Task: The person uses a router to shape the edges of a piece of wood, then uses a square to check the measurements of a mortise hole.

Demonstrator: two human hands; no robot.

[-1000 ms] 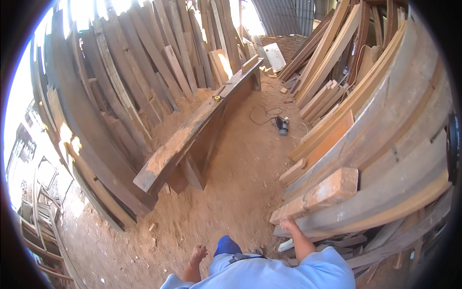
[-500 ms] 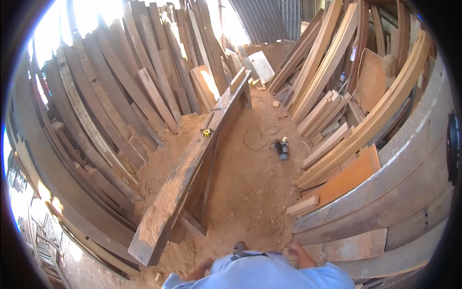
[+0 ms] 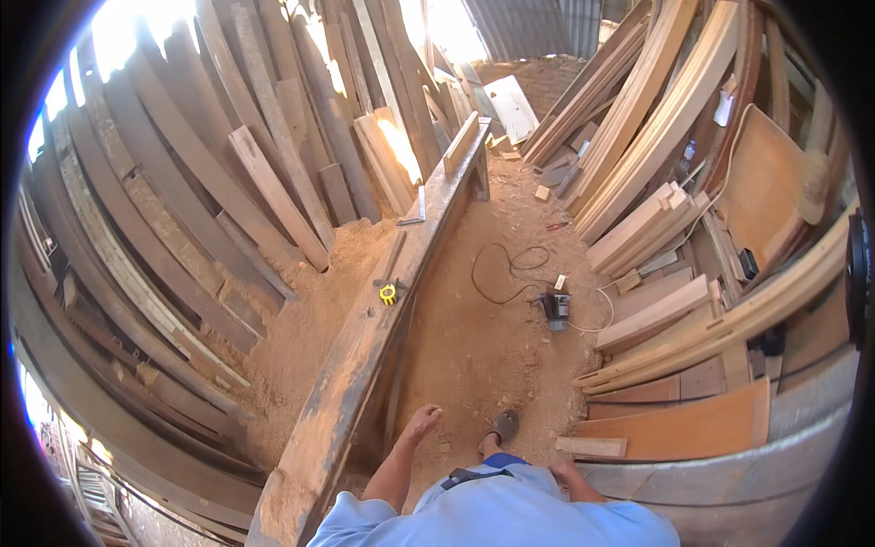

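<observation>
My left hand (image 3: 422,424) hangs in the air just right of the long wooden bench (image 3: 314,428), apart from it, fingers loosely curled and nothing seen in them. Low at my right side is my right hand (image 3: 564,472), partly hidden by my body; its fingers do not show clearly. On the bench top ahead lie a yellow tape measure (image 3: 389,294), a narrow wood strip (image 3: 393,256) and a try square (image 3: 417,210). Farther along, a short board (image 3: 461,142) rests on the bench. A dark corded power tool (image 3: 554,311) sits on the ground to the right.
Tall planks (image 3: 173,173) lean along the left side. More lumber (image 3: 643,137) is stacked at the right, with an orange-brown panel (image 3: 684,424) nearer me. The tool's cord (image 3: 497,296) loops over the sawdust-covered ground. A white board (image 3: 512,109) leans at the far end.
I have moved forward along the bench; the tape measure and power tool appear nearer. My left hand has swung forward and up, and a shod foot shows ahead of me.
</observation>
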